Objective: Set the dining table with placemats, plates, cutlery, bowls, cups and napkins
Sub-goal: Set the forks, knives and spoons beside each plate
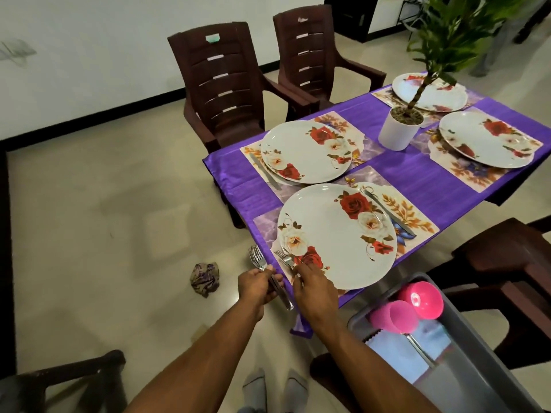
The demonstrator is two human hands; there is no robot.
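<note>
fork in play: a shiny steel fork (286,259) going down on the left edge of the nearest floral placemat (414,217), just beside the nearest white rose-printed plate (337,234)
right hand (313,286): fingers pinched on that fork's handle
left hand (259,286): curled round a bunch of spare steel forks (258,259), held off the worktop's edge
done: four placemats and four plates are out on the purple-clothed worktop (417,174); a steel knife (387,211) lies right of the nearest plate, another knife (265,171) beside the far-left plate (305,150)
left: forks for three places by my reckoning; I see no cutlery at the two far-right plates, though the potted plant (399,126) hides part of one
waiting: pink plastic cups (393,317) and a pink bowl (422,299) sit in the grey bin (477,368) with a pale cloth, perhaps napkins
</note>
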